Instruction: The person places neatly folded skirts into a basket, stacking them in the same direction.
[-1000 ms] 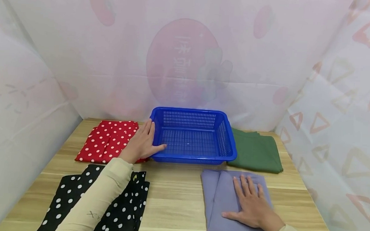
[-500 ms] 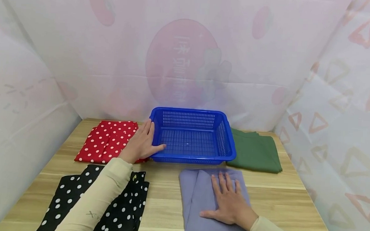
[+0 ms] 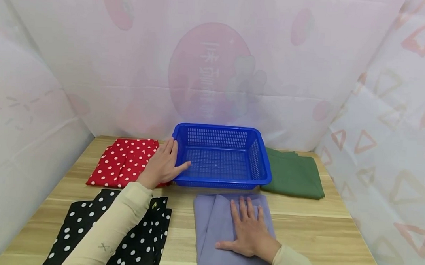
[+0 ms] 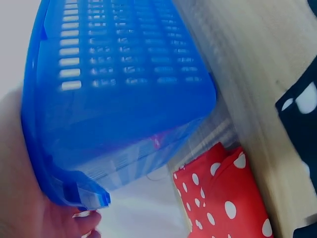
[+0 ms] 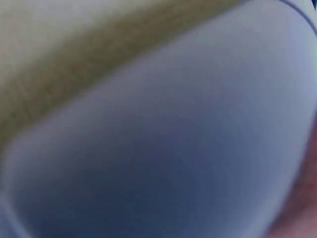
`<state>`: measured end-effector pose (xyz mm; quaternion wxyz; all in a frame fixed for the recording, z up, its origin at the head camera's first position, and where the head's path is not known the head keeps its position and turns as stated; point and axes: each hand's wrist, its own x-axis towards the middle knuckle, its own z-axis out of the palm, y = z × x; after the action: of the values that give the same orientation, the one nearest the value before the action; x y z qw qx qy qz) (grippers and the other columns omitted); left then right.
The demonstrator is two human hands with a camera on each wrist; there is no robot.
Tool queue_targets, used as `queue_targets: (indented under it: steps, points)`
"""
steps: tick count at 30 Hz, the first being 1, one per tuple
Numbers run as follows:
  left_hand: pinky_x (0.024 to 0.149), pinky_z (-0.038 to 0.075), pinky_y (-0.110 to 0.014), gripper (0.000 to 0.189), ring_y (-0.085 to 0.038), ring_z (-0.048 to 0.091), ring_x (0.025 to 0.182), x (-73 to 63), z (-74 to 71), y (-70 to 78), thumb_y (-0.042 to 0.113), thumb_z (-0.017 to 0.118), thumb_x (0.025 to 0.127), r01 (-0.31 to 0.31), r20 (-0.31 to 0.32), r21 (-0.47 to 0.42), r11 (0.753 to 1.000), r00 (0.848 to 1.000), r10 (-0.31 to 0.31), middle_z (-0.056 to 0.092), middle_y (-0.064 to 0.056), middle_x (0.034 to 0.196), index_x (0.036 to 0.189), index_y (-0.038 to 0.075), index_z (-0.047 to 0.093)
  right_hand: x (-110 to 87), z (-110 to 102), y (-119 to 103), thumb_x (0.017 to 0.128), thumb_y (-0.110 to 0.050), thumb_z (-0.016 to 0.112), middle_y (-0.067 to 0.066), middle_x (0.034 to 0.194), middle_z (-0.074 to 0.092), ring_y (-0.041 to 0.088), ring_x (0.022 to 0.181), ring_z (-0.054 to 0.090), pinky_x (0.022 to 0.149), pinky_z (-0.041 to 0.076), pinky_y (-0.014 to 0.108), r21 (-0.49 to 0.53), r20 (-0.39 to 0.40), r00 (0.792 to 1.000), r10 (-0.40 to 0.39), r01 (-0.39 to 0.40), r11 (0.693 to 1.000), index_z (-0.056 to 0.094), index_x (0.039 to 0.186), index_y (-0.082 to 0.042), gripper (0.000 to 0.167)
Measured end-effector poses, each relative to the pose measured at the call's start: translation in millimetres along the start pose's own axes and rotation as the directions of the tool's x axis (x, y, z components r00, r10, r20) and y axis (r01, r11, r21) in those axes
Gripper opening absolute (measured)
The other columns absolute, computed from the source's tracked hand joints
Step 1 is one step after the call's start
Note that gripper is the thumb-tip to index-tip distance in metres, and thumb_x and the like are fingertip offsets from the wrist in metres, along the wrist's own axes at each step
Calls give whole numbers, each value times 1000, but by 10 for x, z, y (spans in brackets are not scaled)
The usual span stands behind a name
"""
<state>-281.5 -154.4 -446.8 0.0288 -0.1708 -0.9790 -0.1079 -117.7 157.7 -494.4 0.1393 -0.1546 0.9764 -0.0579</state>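
My left hand rests on the left rim of a blue plastic basket, fingers extended along it and thumb spread over the front corner. Seen from the left wrist, the slotted basket wall fills much of the picture, with part of the hand against its rim. My right hand lies flat, fingers spread, on a folded purple cloth in front of the basket. The right wrist view is blurred; it shows the purple cloth close up and a sliver of hand at the right edge.
A folded red polka-dot cloth lies left of the basket, a folded green cloth to its right. Black polka-dot cloth lies at front left, partly under my left forearm. Printed white sheets enclose the wooden table.
My right hand has slid the purple cloth leftward across the table, farther in the first half second than since. The left hand and the basket have stayed in place.
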Motion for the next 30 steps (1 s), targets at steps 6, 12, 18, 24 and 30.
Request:
queue_targets:
  steps: [6, 12, 18, 24, 30]
  points:
    - [123, 43, -55, 81, -44, 52, 139, -188, -80, 81, 55, 42, 108, 1, -178, 17, 1000, 984, 2, 51, -32, 150, 151, -14, 40, -60, -196, 88, 88, -82, 61, 30, 171, 27, 51, 160, 21, 123, 20, 78, 146, -1, 1000, -7, 7, 989, 25, 167, -3, 117]
    - [101, 58, -61, 79, -50, 63, 123, -648, -340, 100, 55, 38, 110, 148, -180, -129, 981, 969, -170, 61, -34, 138, 144, -15, 50, -212, -480, 266, 92, -53, 77, 36, 160, 41, 55, 149, 41, 118, 39, 70, 141, -142, 990, 12, 8, 990, 42, 154, 11, 96]
    - [104, 55, -64, 57, -47, 66, 123, -1020, -525, 55, 41, 47, 111, 163, -98, -299, 940, 975, -200, 67, -29, 136, 140, -8, 58, -319, -698, 578, 95, -47, 76, 37, 148, 54, 53, 137, 55, 108, 51, 65, 154, -166, 979, 116, -90, 984, 48, 148, 15, 86]
    - [92, 64, -48, 37, -28, 73, 108, -1196, -464, 28, 29, 57, 108, 135, 141, -560, 817, 988, -67, 76, -15, 119, 127, -1, 68, -344, -724, 843, 94, -48, 76, 31, 116, 73, 44, 112, 71, 96, 59, 59, 312, -84, 976, 203, -168, 935, 58, 131, 22, 81]
    - [107, 59, -49, 44, -40, 68, 125, -1267, -185, 87, 19, 50, 107, 339, 470, -804, 489, 866, 173, 67, -29, 132, 132, -16, 56, -323, -622, 958, 93, -49, 76, 13, 96, 74, 23, 92, 69, 85, 63, 48, 461, 10, 967, 254, -230, 857, 68, 120, 15, 70]
